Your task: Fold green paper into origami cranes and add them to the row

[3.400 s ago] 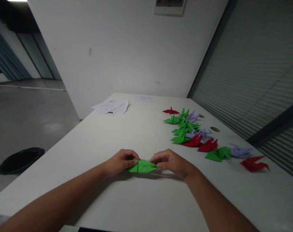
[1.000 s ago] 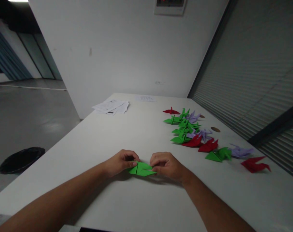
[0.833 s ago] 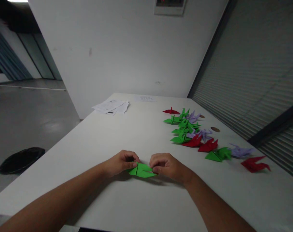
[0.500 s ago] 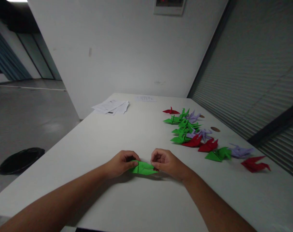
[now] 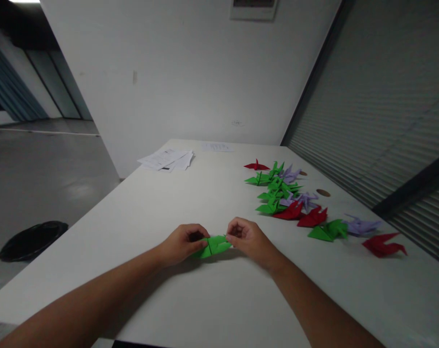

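Between my hands, just above the white table (image 5: pixel 190 299), is a partly folded piece of green origami paper (image 5: pixel 218 245) with a crease across it. My left hand (image 5: pixel 183 244) pinches its left end between thumb and fingers, hiding that end. At the other end, my right hand (image 5: pixel 246 240) is closed with its thumb and fingertip on a narrow point of the paper. The tip itself is partly hidden by the fingers.
Folded green cranes (image 5: pixel 273 208), red cranes (image 5: pixel 313 217) and purple cranes (image 5: pixel 360 225) lie along the right side. White printed sheets (image 5: pixel 168 158) rest at the back left. A black-lined bin (image 5: pixel 33 241) stands on the floor at left. Window blinds (image 5: pixel 378 96) border the right.
My right hand has risen slightly, and the right end of the green paper has tilted up with it. The left hand keeps its hold nearly in place.
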`<state>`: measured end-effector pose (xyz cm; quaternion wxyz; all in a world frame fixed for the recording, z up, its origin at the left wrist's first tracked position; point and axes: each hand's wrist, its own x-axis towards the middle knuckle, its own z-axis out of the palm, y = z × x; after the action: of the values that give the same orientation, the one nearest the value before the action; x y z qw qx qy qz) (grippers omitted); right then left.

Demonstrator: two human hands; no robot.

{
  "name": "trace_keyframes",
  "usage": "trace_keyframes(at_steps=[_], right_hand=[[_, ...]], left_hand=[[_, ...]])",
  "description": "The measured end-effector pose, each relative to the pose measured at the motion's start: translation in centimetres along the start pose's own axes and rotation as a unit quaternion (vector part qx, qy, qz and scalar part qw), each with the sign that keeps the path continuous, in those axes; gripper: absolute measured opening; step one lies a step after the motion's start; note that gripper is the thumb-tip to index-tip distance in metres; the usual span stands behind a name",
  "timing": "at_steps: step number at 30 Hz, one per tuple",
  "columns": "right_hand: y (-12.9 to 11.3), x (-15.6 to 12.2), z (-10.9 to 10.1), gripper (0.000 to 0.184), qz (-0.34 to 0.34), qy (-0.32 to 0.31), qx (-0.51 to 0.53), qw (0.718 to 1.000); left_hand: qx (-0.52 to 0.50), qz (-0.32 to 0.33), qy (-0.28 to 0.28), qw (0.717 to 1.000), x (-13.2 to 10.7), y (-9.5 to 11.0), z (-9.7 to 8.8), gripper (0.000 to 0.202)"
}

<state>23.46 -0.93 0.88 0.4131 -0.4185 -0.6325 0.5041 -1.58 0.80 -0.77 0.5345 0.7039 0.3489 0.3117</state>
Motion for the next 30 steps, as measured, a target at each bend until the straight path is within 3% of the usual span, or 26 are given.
trace_keyframes(at_steps=[5,9,12,17,21,27,30], right_hand=[[0.3,0.2,1.0,0.03,-0.022,0.058,0.022,0.998],[0.9,0.6,1.6,0.031,-0.05,0.164,0.028,0.985],[1.4,0.8,1.9,0.023,-0.052,0.199,-0.012,0.978],[1.3,0.5,3.0,0.01,-0.038,0.115,-0.124,0.985],[1.1,0.3,3.9,0.013,0.014,0.046,-0.073,0.996],[1.1,0.4,4.3,0.026,0.08,0.038,0.002,0.996],[0.8,0.4,4.3,0.027,0.089,0.063,0.008,0.994]], left_hand=[[-0.018,-0.002,0.001,1.0,0.1,-0.4,0.2,0.025],[-0.121,-0.03,0.057,0.991,0.4,-0.1,0.5,0.03],[-0.201,-0.029,0.114,0.972,0.6,0.1,0.5,0.031],[-0.23,-0.01,0.179,0.957,0.8,0.4,0.4,0.031],[-0.249,-0.016,0.171,0.953,0.8,0.8,0.6,0.024],[-0.247,-0.022,0.146,0.958,0.9,0.7,0.9,0.02],[-0.228,-0.021,0.15,0.962,1.0,0.6,0.9,0.022]])
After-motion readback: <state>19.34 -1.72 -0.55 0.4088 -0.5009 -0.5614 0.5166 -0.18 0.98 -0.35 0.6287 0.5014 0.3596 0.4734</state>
